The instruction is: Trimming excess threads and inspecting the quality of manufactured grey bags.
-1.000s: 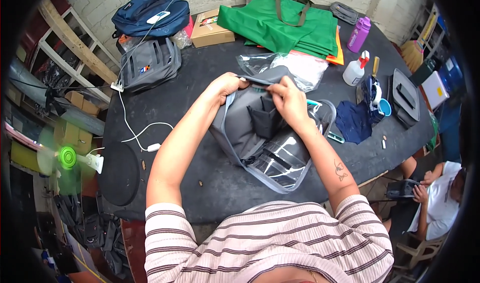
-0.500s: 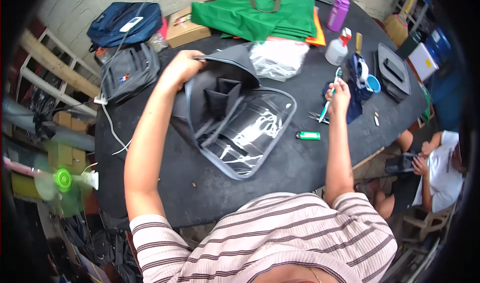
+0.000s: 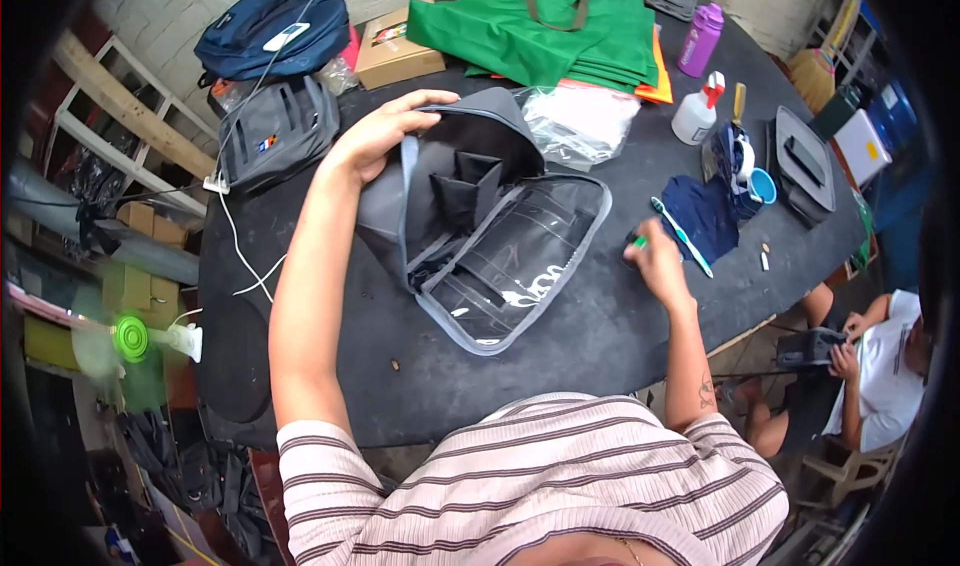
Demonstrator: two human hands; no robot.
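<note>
Since half a second ago, right hand [image 3: 655,256] has dropped from the toothbrush [image 3: 683,236] to close its grip on a small green item [image 3: 638,241] just right of the open grey pouch [image 3: 500,236], whose flap left hand [image 3: 385,131] pinches up.

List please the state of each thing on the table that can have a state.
Grey pouch: open, lid held up by left hand.
Right hand: closed on a small green item.
Toothbrush: lying flat.
Purple bottle: upright, capped.
Green bags: folded.
</note>
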